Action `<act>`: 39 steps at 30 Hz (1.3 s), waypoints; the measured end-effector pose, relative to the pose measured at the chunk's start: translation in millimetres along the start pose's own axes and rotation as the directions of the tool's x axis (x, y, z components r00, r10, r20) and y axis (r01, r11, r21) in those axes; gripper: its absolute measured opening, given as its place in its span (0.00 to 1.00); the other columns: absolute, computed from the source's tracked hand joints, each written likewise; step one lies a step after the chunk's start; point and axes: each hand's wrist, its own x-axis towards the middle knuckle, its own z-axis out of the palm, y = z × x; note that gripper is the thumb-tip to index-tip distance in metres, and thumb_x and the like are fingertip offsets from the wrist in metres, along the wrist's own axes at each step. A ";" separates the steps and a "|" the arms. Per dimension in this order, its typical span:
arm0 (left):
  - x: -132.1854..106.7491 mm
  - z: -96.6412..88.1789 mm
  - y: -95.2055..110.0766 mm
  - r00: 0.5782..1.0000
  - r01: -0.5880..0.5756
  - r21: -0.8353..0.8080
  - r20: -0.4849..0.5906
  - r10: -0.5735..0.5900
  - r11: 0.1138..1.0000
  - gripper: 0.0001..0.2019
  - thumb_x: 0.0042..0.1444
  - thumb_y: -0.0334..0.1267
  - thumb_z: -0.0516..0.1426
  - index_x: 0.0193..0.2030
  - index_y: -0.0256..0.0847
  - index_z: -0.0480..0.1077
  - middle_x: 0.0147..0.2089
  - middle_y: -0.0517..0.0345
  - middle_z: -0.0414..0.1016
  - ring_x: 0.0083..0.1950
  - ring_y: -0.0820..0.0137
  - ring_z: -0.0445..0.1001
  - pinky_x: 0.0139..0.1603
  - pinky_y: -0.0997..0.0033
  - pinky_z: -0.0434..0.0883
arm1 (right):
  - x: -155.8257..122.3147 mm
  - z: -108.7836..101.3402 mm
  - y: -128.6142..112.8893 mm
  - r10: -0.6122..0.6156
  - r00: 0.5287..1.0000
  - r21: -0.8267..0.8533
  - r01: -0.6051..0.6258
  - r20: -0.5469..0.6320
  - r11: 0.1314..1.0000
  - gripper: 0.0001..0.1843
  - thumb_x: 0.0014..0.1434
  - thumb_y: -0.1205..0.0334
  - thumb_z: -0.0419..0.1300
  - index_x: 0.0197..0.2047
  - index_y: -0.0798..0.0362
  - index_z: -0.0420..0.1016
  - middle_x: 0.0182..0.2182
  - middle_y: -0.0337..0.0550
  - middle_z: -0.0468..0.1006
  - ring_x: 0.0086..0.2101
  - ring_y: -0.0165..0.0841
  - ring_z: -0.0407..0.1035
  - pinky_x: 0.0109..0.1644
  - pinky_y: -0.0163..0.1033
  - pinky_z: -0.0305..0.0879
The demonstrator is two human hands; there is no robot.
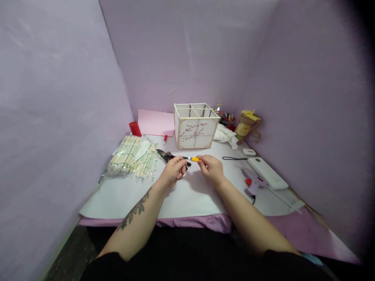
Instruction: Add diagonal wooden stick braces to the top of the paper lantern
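Observation:
A slim pen (194, 159) with a yellow end, a pale band and a dark end is held level between my two hands. My right hand (211, 168) pinches the yellow end. My left hand (174, 171) is closed, its fingertips at the dark end. Just behind my left hand lies a pair of dark pruning shears (165, 155), partly covered by it. Beyond my hands stands a white box-shaped lantern frame (194, 134) with red blossom branches on its front panel and thin sticks crossing its open top.
Wrapped chopsticks (125, 158) lie at left near a red holder (135, 128). A red-capped marker (165, 139) and pink sheet (155, 121) are behind. At right are a glue gun (254, 180), white power bank (267, 173) and yellow-brown cup (244, 127). Lilac walls surround the table.

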 end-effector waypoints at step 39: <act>3.4 -3.6 -4.9 0.999 -0.041 0.026 0.020 0.040 0.999 0.09 0.52 0.41 0.58 0.30 0.39 0.62 0.17 0.66 0.68 0.10 0.84 0.51 0.12 0.81 0.43 | -2.1 -4.6 -3.8 -0.027 0.999 0.010 0.027 -0.024 1.000 0.18 0.65 0.57 0.48 0.41 0.51 0.79 0.26 0.42 0.77 0.30 0.34 0.69 0.35 0.37 0.58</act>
